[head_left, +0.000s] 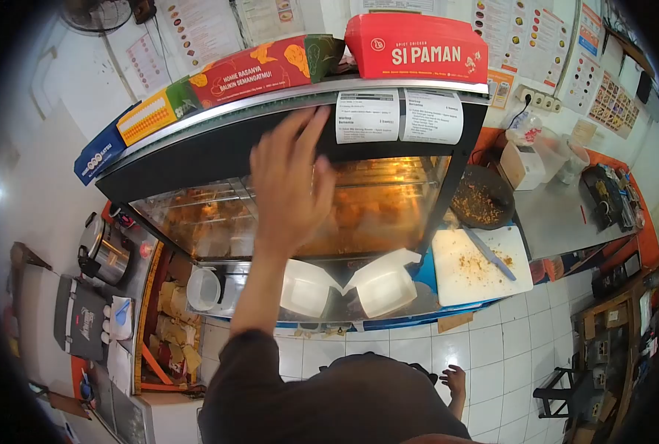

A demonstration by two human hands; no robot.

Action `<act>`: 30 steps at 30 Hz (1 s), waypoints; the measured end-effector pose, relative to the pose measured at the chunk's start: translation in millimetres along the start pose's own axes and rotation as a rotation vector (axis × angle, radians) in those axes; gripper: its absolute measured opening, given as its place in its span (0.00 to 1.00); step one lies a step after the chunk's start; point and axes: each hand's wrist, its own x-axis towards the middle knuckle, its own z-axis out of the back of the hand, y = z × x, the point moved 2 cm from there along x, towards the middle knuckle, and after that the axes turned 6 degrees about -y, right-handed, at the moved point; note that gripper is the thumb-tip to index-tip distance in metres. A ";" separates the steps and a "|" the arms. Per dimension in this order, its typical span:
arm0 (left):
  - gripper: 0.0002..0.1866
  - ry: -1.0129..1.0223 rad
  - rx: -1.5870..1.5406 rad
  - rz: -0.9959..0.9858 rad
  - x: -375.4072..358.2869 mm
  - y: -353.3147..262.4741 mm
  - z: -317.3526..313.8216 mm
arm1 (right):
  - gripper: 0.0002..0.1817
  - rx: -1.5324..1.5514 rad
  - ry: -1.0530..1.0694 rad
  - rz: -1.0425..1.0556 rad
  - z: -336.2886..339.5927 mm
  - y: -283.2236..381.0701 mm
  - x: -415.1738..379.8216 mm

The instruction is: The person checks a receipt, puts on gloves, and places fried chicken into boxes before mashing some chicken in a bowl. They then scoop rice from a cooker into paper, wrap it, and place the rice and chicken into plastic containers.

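My left hand is raised in front of the black top panel of a glass food warmer, fingers stretched out and nothing in them. Its fingertips reach the panel's upper edge, just left of two printed order slips stuck there. Golden-lit food shows blurrily behind the glass. Below my forearm, two open white paper food boxes stand on the counter at the warmer's base. My right hand hangs low at my right side over the tiled floor, its fingers loosely apart and holding nothing.
Right of the boxes lies a white cutting board with crumbs and a knife. A stone mortar stands behind it. Printed cartons, one a red box, line the warmer's top. At left are a round plastic tub and a metal pot.
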 end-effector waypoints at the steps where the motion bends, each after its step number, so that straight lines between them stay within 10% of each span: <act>1: 0.19 -0.131 -0.095 0.041 -43.7 18.8 -1.7 | 0.25 0.005 0.002 0.007 -4.9 15.9 -1.2; 4: 0.06 0.011 -0.073 0.500 -192.6 54.9 3.8 | 0.21 -0.180 -0.006 0.321 -35.6 66.6 -3.3; 10: 0.22 0.431 0.394 0.924 -465.9 118.0 34.7 | 0.20 -0.410 -0.115 0.976 -135.3 202.3 -17.0; 17: 0.17 0.782 0.195 1.055 -515.1 112.6 8.4 | 0.31 -0.710 -0.094 0.800 -224.2 231.5 48.8; 20: 0.12 0.751 0.034 0.977 -523.7 89.7 -3.0 | 0.21 -0.848 -0.008 0.720 -227.1 226.8 66.5; 27: 0.22 0.793 -0.206 1.206 -481.0 73.7 -1.0 | 0.19 -0.365 -0.108 0.708 -189.3 226.5 14.2; 29: 0.23 0.970 -0.214 0.670 -443.2 89.5 10.4 | 0.22 -0.195 -0.047 0.551 -170.1 166.5 85.8; 30: 0.21 0.927 -0.464 0.803 -394.8 99.8 22.5 | 0.22 -0.108 -0.038 0.472 -163.6 173.1 64.8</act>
